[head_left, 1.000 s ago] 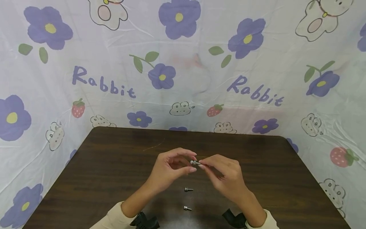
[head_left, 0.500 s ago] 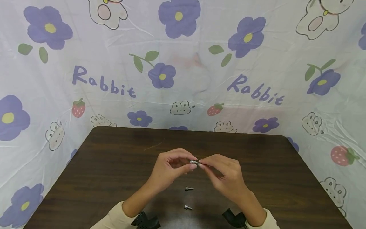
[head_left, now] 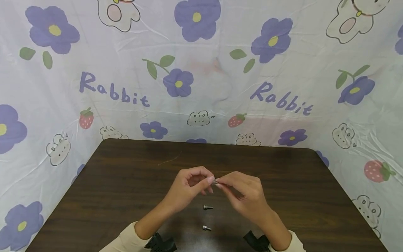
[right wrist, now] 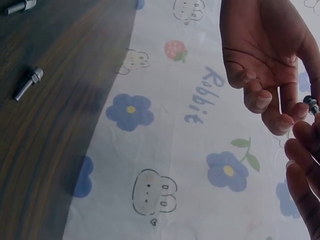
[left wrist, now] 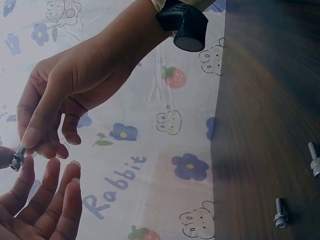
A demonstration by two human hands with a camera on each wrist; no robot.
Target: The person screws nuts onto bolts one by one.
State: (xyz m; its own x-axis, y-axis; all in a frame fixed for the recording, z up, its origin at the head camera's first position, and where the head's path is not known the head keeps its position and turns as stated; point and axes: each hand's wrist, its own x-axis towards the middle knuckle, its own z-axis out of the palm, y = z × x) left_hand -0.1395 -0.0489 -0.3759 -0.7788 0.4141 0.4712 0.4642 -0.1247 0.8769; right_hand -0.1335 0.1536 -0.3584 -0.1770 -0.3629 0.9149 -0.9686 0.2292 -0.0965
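Both hands meet above the table at one small metal bolt [head_left: 215, 181]. My right hand [head_left: 244, 189] pinches its shank between thumb and index finger. From the other side, the thumb and index finger of my left hand [head_left: 192, 183] pinch the head end, largely covering it in the head view. The left wrist view shows the thick head and collar of this bolt [left wrist: 17, 159] at the left thumb. Two similar bolts lie on the table below the hands, a farther bolt [head_left: 208, 207] and a nearer bolt [head_left: 206, 228].
The dark wooden table [head_left: 132, 196] has rounded far corners. A white cloth [head_left: 220, 87] printed with flowers and rabbits hangs behind it and at both sides. Black wrist mounts, left mount [head_left: 161, 242] and right mount [head_left: 256, 241], sit near the sleeves.
The left thumb and fingers, spread around the bolt head earlier, have closed on it and now hide most of it. Both hands have dipped slightly. The two bolts on the table stay put.
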